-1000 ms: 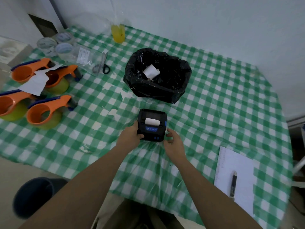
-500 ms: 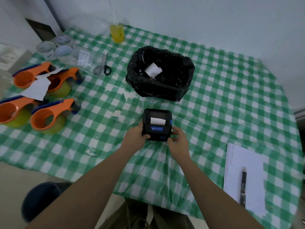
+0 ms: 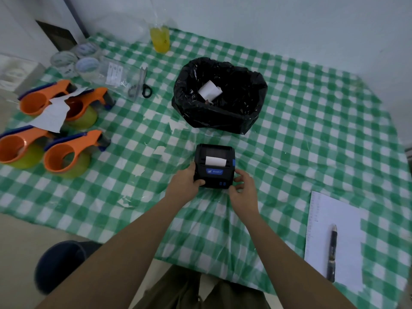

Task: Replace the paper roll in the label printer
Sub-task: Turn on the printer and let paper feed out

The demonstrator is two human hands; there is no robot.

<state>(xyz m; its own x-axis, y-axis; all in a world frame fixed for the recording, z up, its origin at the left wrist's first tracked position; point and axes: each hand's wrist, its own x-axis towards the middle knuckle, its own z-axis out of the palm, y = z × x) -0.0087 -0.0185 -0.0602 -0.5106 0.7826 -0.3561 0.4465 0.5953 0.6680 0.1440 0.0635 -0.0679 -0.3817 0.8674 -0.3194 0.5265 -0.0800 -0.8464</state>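
A small black label printer [image 3: 214,165] with a blue logo sits on the green checked tablecloth near the table's middle. A short strip of white paper [image 3: 215,161] shows at its top slot. My left hand [image 3: 183,184] grips the printer's left front corner. On the printer's right front side rests my right hand [image 3: 242,188], its fingers curled against the case. Behind the printer stands a bin lined with a black bag [image 3: 219,97], and a white paper roll [image 3: 210,92] lies inside it.
Several orange tape dispensers [image 3: 66,152] stand at the left with a torn white sheet over two of them. Scissors [image 3: 142,84], tape rolls [image 3: 85,64] and a yellow bag [image 3: 159,39] lie at the back. A notepad [image 3: 321,233] with a pen [image 3: 332,253] is at the right.
The view has shifted slightly. Both hands stay on the printer, the right hand closing in against its right side.
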